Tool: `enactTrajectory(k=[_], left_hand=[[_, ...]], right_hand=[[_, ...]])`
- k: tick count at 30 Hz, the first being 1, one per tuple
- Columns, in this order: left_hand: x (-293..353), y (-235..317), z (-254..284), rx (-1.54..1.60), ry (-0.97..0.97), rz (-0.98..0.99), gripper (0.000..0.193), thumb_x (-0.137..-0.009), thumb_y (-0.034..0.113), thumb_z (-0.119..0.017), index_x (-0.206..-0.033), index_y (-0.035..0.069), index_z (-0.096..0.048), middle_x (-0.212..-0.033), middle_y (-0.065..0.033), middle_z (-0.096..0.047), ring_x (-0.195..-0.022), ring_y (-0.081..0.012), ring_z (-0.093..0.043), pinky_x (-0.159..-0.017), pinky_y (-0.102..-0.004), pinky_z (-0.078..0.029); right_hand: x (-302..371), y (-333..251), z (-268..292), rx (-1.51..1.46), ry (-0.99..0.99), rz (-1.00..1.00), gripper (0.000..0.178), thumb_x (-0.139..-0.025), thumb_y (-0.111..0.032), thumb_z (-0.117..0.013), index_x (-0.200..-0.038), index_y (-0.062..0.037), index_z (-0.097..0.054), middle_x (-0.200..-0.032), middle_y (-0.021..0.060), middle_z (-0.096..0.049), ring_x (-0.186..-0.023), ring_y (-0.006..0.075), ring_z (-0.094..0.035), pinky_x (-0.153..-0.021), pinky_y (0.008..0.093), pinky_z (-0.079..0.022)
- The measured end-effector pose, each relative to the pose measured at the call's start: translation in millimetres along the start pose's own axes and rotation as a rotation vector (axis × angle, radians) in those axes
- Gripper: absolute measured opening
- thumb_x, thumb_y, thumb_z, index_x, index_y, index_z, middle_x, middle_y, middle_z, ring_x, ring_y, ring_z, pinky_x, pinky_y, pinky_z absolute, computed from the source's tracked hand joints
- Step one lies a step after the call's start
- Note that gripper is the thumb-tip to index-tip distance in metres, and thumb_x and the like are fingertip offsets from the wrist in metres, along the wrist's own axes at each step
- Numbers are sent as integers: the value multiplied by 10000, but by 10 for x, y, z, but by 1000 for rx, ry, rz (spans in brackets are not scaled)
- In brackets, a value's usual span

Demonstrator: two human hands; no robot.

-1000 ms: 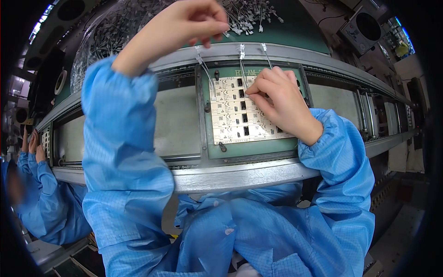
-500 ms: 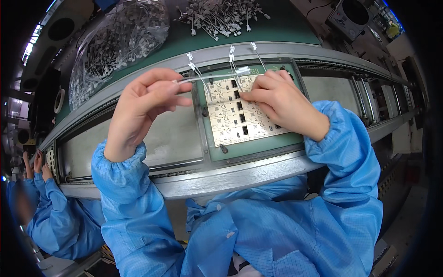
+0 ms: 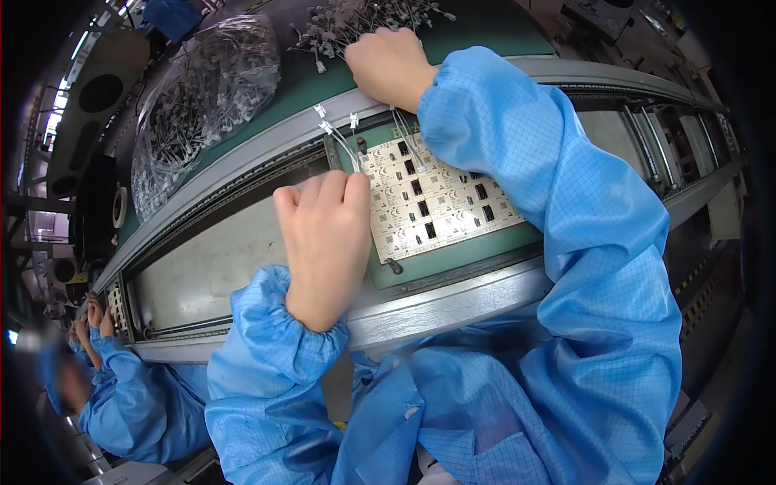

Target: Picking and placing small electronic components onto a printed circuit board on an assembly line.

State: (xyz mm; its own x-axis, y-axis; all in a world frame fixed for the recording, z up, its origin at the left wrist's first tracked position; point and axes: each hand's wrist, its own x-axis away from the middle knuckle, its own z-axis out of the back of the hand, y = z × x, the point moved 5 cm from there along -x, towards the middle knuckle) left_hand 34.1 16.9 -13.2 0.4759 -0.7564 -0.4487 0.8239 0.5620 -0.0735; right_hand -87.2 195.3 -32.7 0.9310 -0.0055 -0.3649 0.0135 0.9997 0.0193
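The white board panel [image 3: 453, 212] lies on the green carrier [image 3: 461, 254], just off centre toward 2 o'clock, its long axis running near 9-to-3, tipped slightly toward 2; wired leads [image 3: 326, 127] at its 10 o'clock corner point toward 11. The left hand [image 3: 323, 242], fingers curled together, is at its 9 o'clock edge; whether it pinches anything, I cannot tell. The right hand [image 3: 388, 65] is at the 12 o'clock cable pile [image 3: 339, 32], grip hidden; its sleeve [image 3: 517, 133] blocks the panel's 2 o'clock corner. A clear bag of cables [image 3: 210, 97] sits at 10
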Motion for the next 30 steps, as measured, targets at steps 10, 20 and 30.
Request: enactTrajectory(k=[10, 20, 30], left_hand=[[-70, -118, 325, -59, 201, 39, 113, -829, 71, -714, -925, 112, -668, -882, -15, -629, -843, -223, -597, -820, -380, -387], [31, 132, 24, -106, -72, -12, 83, -815, 59, -668, -896, 44, -657, -992, -71, -585, -958, -250, -568, -880, -424, -411], [-3, 21, 25, 132, -122, 104, 86, -813, 50, -763, -892, 69, -735, -982, -35, -641, -1010, -286, -556, -881, -411, -410]], right_hand=[[-195, 394, 574, -699, 2, -35, 213, -808, -146, -645, -870, 49, -706, -898, 309, -707, -939, 451, -704, -836, 486, -559], [305, 684, 1315, -441, 463, 92, 180, -851, -29, -608, -998, 41, -684, -899, 255, -716, -871, 391, -716, -790, 436, -568], [929, 1085, 1000, -665, 413, -39, 189, -913, -81, -700, -1034, 60, -662, -900, 205, -748, -843, 264, -758, -740, 336, -574]])
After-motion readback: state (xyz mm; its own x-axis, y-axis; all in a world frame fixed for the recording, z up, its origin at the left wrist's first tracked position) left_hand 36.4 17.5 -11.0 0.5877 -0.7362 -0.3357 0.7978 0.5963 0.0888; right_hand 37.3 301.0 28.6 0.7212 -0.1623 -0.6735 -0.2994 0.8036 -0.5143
